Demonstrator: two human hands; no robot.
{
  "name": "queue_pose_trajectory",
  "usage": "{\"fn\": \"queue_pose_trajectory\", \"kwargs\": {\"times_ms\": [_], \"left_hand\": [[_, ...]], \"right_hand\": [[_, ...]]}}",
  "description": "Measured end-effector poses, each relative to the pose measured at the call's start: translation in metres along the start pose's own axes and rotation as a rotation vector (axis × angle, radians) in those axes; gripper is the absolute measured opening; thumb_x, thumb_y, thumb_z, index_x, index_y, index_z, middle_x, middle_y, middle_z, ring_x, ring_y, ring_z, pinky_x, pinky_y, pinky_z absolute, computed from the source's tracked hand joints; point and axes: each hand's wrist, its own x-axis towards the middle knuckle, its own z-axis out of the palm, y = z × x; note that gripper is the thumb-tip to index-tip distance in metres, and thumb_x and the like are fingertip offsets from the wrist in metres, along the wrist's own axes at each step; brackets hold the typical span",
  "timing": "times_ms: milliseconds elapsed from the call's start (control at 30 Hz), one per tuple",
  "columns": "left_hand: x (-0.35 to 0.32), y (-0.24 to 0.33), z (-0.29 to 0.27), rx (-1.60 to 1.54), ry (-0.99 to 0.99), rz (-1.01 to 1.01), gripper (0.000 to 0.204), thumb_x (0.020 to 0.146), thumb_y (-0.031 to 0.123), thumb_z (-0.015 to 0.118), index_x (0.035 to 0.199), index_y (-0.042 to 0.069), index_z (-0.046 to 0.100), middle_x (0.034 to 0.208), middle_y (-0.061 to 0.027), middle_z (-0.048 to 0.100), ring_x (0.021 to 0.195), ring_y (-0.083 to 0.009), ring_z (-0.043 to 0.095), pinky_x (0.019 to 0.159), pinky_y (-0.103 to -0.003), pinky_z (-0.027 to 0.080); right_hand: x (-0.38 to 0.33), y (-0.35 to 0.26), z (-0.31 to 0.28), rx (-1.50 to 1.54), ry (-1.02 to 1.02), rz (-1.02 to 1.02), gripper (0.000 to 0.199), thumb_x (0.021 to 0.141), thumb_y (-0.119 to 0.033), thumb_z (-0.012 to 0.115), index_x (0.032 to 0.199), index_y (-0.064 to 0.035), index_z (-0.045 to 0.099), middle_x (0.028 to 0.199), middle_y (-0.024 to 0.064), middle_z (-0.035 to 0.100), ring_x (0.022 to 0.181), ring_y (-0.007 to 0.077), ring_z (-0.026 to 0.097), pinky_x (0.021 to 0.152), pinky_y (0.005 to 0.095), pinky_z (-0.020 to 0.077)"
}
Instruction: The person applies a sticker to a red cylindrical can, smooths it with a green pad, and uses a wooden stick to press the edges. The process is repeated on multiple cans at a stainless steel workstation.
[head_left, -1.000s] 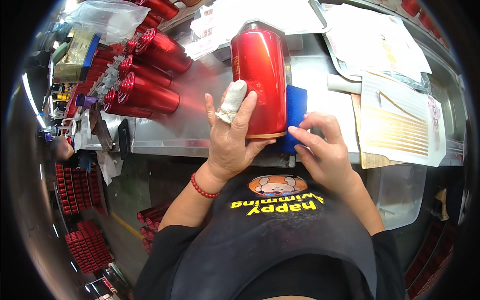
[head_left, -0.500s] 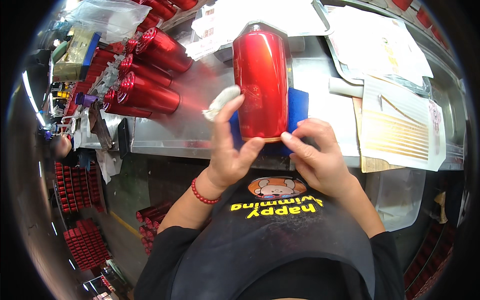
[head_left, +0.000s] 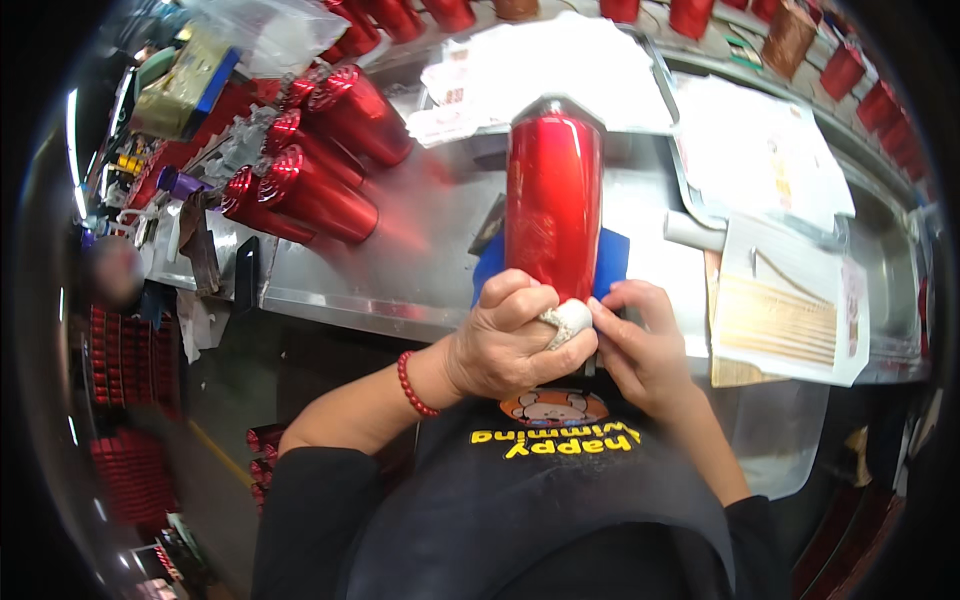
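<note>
Metal table (head_left: 330, 285): carries everything.
Red cylinder (head_left: 553, 210): over the blue pad (head_left: 613, 265), by the front edge.
Left hand (head_left: 515, 345): moved from cylinder's side to its near end, fingers curled; cannot tell if clamped.
Right hand (head_left: 640, 345): beside it, grip unclear.
White finger cover (head_left: 570, 320): now low; work seemingly centres there.

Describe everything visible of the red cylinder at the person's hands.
The red cylinder is glossy, with a metallic look and pale lengthwise reflections. It points away from the person over the metal bench, a blue pad showing on both sides of it and a grey piece at its far end. The left hand hides its near end; the right hand is close, exact contact unclear.
</note>
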Motion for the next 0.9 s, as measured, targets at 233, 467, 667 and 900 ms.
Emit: {"fn": "queue_pose_trajectory", "kwargs": {"times_ms": [233, 467, 667, 900], "left_hand": [[-0.046, 0.023, -0.012, -0.166, 0.185, -0.474, 0.040, 0.072, 0.000, 0.078, 0.108, 0.014, 0.075, 0.104, -0.0016, 0.075, 0.096, -0.0207, 0.053, 0.081, -0.036, 0.046], [-0.017, -0.001, -0.022, 0.091, -0.104, -0.029, 0.034, 0.067, 0.011, 0.076, 0.099, 0.024, 0.074, 0.102, 0.0045, 0.064, 0.104, -0.0214, 0.049, 0.097, -0.044, 0.041], [0.022, -0.007, -0.011, 0.109, -0.264, 0.156, 0.021, 0.078, 0.017, 0.066, 0.097, 0.023, 0.070, 0.075, 0.0081, 0.060, 0.102, -0.0172, 0.052, 0.109, -0.046, 0.030], [0.027, 0.002, -0.009, 0.003, -0.272, -0.024, 0.023, 0.074, 0.012, 0.069, 0.095, 0.019, 0.074, 0.077, 0.0045, 0.066, 0.103, -0.0180, 0.058, 0.112, -0.050, 0.027]], "right_hand": [[-0.001, -0.001, 0.000, 0.049, -0.008, 0.009, 0.047, 0.073, 0.010, 0.071, 0.119, -0.0015, 0.070, 0.111, 0.0137, 0.061, 0.107, 0.0335, 0.058, 0.095, 0.0426, 0.0483], [-0.003, 0.002, 0.000, 0.073, 0.013, -0.007, 0.046, 0.077, 0.006, 0.072, 0.123, -0.0018, 0.069, 0.111, 0.0130, 0.062, 0.109, 0.0326, 0.059, 0.096, 0.0432, 0.0483], [-0.014, 0.010, -0.027, -0.010, 0.086, 0.116, 0.040, 0.082, 0.008, 0.070, 0.121, -0.0016, 0.070, 0.115, 0.0127, 0.061, 0.105, 0.0274, 0.061, 0.084, 0.0353, 0.0544], [0.010, 0.118, -0.170, -0.795, 0.141, 0.434, 0.034, 0.088, 0.003, 0.060, 0.117, -0.0085, 0.075, 0.118, 0.0148, 0.063, 0.110, 0.0342, 0.058, 0.097, 0.0424, 0.0504]]}}
